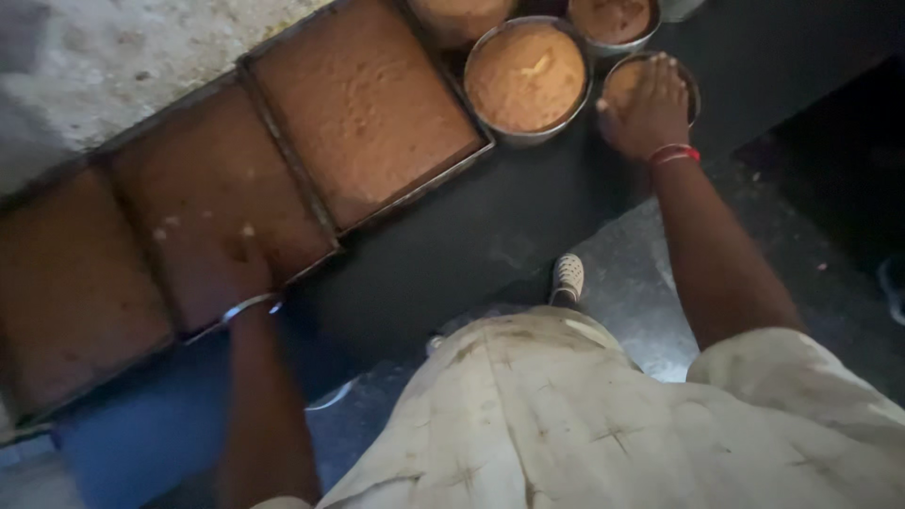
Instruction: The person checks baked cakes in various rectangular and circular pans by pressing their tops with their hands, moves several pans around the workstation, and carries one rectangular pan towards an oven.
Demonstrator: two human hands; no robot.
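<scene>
My left hand (pixel 215 259) lies flat, palm down, on the brown cake in the middle rectangular tray (pixel 283 160); a metal bangle circles that wrist. My right hand (pixel 647 102) presses palm down on the cake in a small round tin (pixel 693 85) at the right end of the dark counter; a red thread is tied at its wrist. Neither hand grips anything; the fingers of both are spread on the cakes. A larger round tin of cake (pixel 526 75) stands just left of my right hand.
Two more rectangular trays of cake flank the middle one, one (pixel 363 99) to its right and one (pixel 66 292) to its left. Further round tins (pixel 613 19) stand at the back. The dark counter edge (pixel 452 254) runs diagonally; below are the floor and my shoe (pixel 567 276).
</scene>
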